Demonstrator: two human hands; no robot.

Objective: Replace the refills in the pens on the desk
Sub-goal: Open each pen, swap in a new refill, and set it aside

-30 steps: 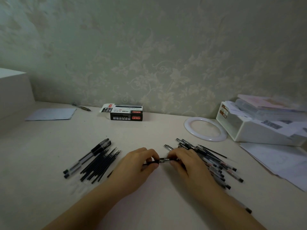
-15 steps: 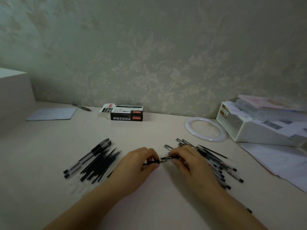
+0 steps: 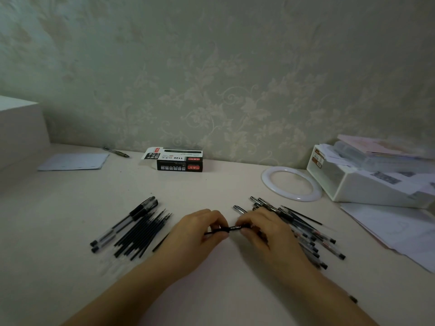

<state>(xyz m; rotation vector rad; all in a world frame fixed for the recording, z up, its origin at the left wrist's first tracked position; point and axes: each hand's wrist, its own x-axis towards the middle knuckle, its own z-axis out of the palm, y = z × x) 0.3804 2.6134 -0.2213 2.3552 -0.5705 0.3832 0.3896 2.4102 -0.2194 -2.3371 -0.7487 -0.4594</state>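
Note:
Both hands meet at the desk's middle over one black pen. My left hand pinches the pen's left end between thumb and fingers. My right hand pinches its right end, fingers curled. The pen lies level, just above the desk. A pile of several pens lies right of my right hand, partly hidden by it. To the left lie several dark refills side by side, with two capped pens beside them.
A black refill box stands open at the back by the wall. A white ring, a white storage box and loose papers fill the right. A paper sheet and a lone pen lie far left.
The hands stay nearly in place; my right fingers have shifted slightly along the pen, which now lies a little straighter between the two hands.

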